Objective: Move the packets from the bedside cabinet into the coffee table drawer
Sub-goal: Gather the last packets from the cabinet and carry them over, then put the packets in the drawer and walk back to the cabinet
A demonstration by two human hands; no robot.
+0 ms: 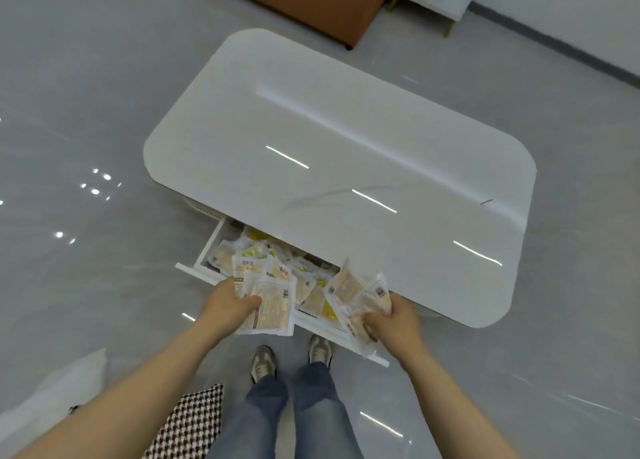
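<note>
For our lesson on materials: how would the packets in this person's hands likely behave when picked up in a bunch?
Probably floppy: the packets in the left hand fan out and bend. Likely light: the right hand holds several in one grip. Their plastic film looks smooth, so a bunch may slide apart.

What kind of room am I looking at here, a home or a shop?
Most likely a living room in a home: a low white coffee table with an open drawer of packets, a brown upholstered seat behind it, and a glossy grey floor.
</note>
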